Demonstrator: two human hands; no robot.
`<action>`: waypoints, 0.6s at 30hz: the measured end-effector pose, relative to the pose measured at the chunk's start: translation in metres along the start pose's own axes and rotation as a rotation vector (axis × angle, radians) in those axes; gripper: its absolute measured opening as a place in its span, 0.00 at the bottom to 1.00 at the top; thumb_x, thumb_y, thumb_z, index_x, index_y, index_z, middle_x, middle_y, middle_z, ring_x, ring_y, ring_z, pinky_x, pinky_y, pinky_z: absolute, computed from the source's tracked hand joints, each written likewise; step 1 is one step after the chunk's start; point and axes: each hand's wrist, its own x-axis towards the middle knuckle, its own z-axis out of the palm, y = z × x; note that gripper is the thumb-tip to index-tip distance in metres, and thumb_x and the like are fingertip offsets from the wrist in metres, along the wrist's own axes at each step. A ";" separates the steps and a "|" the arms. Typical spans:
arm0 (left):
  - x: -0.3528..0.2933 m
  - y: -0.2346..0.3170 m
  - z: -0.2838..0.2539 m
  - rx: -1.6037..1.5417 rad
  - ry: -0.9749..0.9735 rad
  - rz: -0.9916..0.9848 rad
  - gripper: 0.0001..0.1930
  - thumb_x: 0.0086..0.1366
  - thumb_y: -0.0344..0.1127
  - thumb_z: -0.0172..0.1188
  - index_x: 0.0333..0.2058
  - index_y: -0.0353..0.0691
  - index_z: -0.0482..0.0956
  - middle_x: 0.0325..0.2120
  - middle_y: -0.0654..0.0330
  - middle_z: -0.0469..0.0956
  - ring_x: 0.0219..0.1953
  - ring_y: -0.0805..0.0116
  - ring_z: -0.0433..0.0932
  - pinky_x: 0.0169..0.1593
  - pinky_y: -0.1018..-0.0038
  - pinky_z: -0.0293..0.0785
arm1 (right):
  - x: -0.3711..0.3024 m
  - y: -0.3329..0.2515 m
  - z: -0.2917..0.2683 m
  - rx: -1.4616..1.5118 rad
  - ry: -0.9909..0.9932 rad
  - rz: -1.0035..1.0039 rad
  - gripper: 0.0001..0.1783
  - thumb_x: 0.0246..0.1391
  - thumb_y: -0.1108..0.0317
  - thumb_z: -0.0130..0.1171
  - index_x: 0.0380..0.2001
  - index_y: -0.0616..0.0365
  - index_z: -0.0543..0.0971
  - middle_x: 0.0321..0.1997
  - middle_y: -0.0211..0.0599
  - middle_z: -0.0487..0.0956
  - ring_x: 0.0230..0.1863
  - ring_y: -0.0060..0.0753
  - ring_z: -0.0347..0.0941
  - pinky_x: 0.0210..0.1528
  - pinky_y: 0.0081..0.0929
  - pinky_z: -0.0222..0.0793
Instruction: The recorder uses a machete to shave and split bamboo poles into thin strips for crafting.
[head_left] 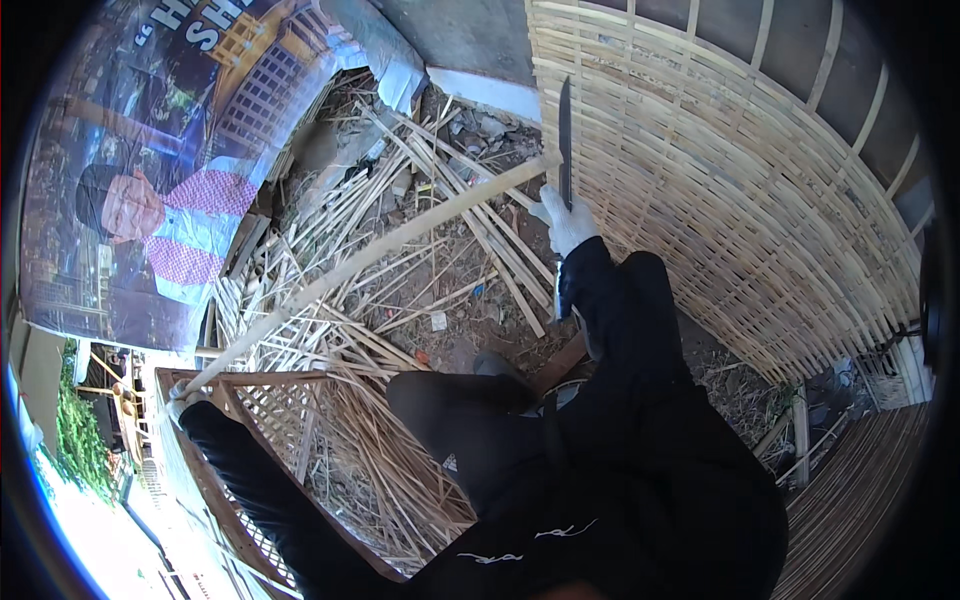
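In my right hand (567, 222), gloved in white, is a long knife (566, 140), its dark narrow blade pointing up and away from me. My fingers are closed round its handle. My left hand (184, 396), also gloved, is stretched far out to the lower left and grips one end of a long, pale bamboo strip (385, 247). The strip runs slantwise across the view, and its far end lies just left of the blade, close to my right hand. Whether strip and blade touch, I cannot tell.
Loose bamboo strips (480, 215) litter the ground before me. A large woven bamboo panel (720, 170) leans at the right. At the left hangs a printed banner (160, 200). A wooden frame with lattice (290, 378) stands beside my left arm. My bent knees are in the middle.
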 end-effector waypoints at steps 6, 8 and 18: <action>-0.015 -0.108 0.000 0.013 0.053 -0.236 0.15 0.74 0.39 0.49 0.49 0.34 0.73 0.41 0.53 0.78 0.42 0.57 0.78 0.49 0.59 0.79 | -0.036 -0.059 -0.004 0.562 -0.020 -0.232 0.19 0.67 0.55 0.62 0.54 0.53 0.75 0.28 0.27 0.77 0.12 0.12 0.55 0.13 0.17 0.48; -0.027 -0.158 0.000 0.018 0.059 -0.344 0.16 0.73 0.39 0.49 0.51 0.34 0.73 0.43 0.52 0.78 0.43 0.56 0.78 0.51 0.57 0.79 | -0.045 -0.077 -0.011 0.628 0.050 -0.279 0.17 0.67 0.57 0.64 0.51 0.53 0.76 0.23 0.22 0.72 0.12 0.12 0.56 0.13 0.17 0.50; -0.173 -0.340 0.038 0.041 -0.062 -0.851 0.24 0.72 0.45 0.50 0.59 0.35 0.72 0.52 0.49 0.79 0.54 0.51 0.78 0.59 0.48 0.75 | -0.066 -0.165 -0.012 0.635 0.110 -0.413 0.10 0.66 0.64 0.64 0.46 0.53 0.77 0.20 0.17 0.64 0.13 0.12 0.57 0.14 0.18 0.52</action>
